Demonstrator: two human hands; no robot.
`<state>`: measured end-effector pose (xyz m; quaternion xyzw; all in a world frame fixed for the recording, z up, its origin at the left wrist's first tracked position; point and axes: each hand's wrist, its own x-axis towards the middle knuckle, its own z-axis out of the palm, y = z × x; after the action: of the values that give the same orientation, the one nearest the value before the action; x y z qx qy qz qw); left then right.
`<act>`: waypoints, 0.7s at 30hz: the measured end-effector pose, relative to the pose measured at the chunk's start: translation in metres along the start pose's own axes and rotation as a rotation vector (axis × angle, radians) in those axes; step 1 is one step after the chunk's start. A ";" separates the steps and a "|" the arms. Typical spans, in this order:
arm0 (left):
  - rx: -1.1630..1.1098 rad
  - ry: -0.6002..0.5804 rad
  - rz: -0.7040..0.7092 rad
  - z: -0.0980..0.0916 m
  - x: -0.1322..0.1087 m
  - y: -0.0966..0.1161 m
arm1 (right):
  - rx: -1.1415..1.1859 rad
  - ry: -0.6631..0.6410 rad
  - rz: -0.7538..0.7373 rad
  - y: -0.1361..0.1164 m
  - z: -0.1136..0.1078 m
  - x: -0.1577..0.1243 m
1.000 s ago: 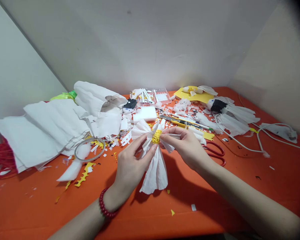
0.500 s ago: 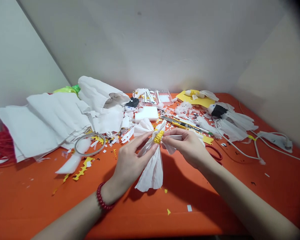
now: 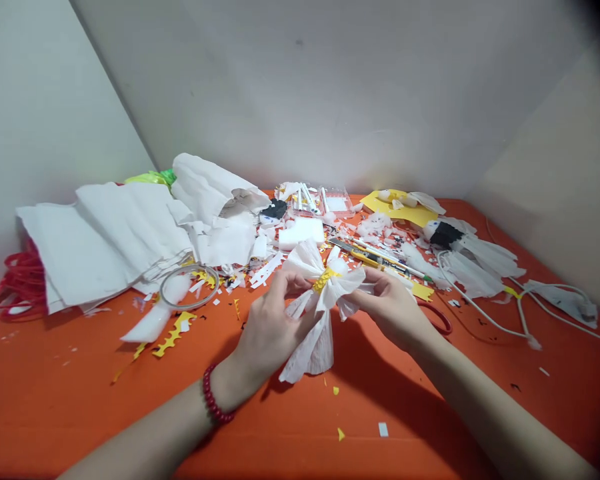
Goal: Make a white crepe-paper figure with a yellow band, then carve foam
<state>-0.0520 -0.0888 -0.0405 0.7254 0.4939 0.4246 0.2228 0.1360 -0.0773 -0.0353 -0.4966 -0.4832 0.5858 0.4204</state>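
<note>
Between my hands, a little above the orange table (image 3: pixel 180 413), is a white crepe paper figure (image 3: pixel 310 353) with flared, skirt-like paper and a yellow scaly band (image 3: pixel 325 280) around its middle. My left hand (image 3: pixel 275 327), with a red bead bracelet (image 3: pixel 214 400) at its wrist, is closed on the figure's left side. My right hand (image 3: pixel 393 307) pinches the paper on the right side. Some fingertips of both hands are hidden behind the folds. Beyond the figure stands a white foam block (image 3: pixel 301 233).
White paper sheets (image 3: pixel 110 247), a tape ring (image 3: pixel 190 287) and yellow scraps (image 3: pixel 173 337) lie left. A yellow box cutter (image 3: pixel 365 257), red-handled scissors (image 3: pixel 437 317), a white cable (image 3: pixel 485 307) and another paper figure with a black band (image 3: pixel 445 235) lie right. Boxed markers (image 3: pixel 307 199) stand behind.
The paper figure has turned, so more flared paper and a rounded white part now show above and right of the yellow band. The left thumb has shifted off the band. The view has shifted slightly.
</note>
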 end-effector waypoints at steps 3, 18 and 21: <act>0.033 -0.008 0.059 0.000 -0.001 0.005 | -0.021 0.035 -0.016 0.001 0.003 -0.001; 0.073 0.042 0.189 0.001 -0.004 0.006 | 0.074 0.094 0.029 0.002 0.011 -0.006; 0.073 0.047 0.183 0.004 -0.004 0.005 | 0.102 0.116 0.027 0.002 0.015 -0.006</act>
<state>-0.0471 -0.0938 -0.0403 0.7650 0.4457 0.4418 0.1450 0.1221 -0.0856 -0.0353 -0.5141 -0.4210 0.5855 0.4644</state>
